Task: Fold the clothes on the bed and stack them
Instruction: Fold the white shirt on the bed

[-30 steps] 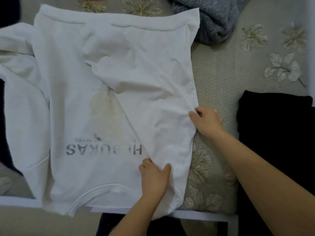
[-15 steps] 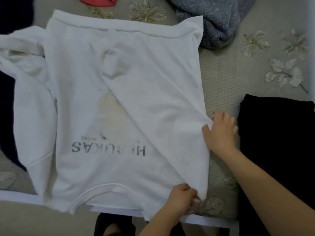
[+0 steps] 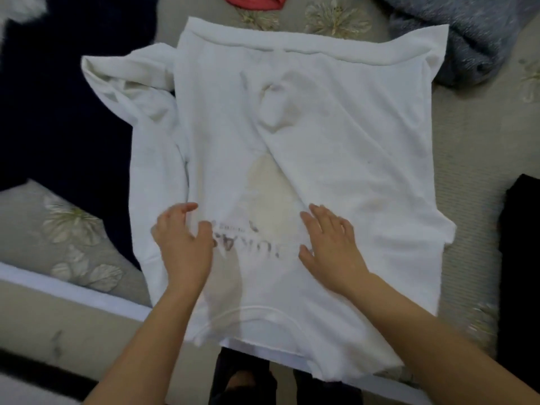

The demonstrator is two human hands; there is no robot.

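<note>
Two bare hands on a white T-shirt (image 3: 306, 141) spread flat on the bed (image 3: 479, 176), collar at the near edge, hem at the far one, long axis running straight away from the body. Right hand (image 3: 330, 244) flat and open, pressing the printed chest; left hand (image 3: 184, 241) open too, fingers loosely curved (a little blurred), touching cloth just inside the shirt's left edge. Not yet folded in: the left sleeve (image 3: 125, 92), bunched out leftward and farther up, nearest the left hand and likely its next reach.
</note>
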